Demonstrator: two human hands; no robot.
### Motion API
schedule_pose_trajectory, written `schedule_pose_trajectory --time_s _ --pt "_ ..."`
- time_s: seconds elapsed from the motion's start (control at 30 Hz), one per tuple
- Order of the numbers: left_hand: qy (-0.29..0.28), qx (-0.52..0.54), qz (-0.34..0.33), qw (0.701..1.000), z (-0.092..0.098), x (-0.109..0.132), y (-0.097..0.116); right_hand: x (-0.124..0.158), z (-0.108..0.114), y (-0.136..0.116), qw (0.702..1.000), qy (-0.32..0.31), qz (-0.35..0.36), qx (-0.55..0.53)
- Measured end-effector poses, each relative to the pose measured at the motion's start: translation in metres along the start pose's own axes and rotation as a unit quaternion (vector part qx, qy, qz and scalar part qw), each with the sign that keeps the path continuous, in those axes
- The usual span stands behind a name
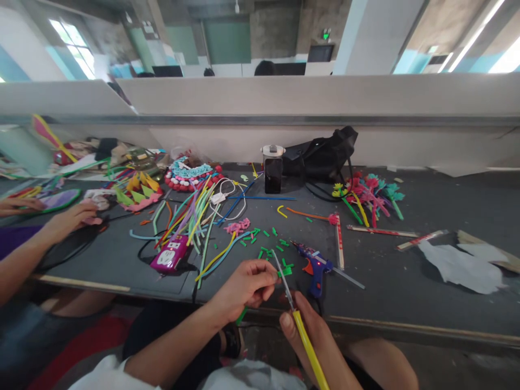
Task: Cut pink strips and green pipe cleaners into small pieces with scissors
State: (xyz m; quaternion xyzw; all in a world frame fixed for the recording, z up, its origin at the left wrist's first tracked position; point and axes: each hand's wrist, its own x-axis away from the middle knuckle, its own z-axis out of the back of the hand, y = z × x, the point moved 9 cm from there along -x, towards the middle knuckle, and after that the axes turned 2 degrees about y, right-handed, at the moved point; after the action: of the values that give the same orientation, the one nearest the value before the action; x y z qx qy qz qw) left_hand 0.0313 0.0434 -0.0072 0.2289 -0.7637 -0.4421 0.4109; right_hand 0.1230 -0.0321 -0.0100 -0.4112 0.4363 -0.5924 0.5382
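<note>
My left hand is closed in a pinch on a green pipe cleaner. One end of it sticks out past my fingertips, and another green length hangs below the hand. Yellow-handled scissors are in my right hand, their blades pointing up and away beside the green end. Whether the blades are parted I cannot tell. Short cut green pieces lie scattered on the table just beyond my hands. Right of them rests a blue glue gun with a glue stick in its back.
Left lie a purple box, many colored pipe cleaners and a co-worker's hands. A phone leans on a cup near a black bag. Fuzzy flowers and torn white paper lie right.
</note>
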Motion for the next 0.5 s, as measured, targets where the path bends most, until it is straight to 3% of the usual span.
schedule_pose_trajectory --time_s 0.5 --pt "0.002 0.004 0.018 1.000 0.001 -0.007 -0.004 -0.007 0.003 0.024 0.998 0.044 -0.002 0.037"
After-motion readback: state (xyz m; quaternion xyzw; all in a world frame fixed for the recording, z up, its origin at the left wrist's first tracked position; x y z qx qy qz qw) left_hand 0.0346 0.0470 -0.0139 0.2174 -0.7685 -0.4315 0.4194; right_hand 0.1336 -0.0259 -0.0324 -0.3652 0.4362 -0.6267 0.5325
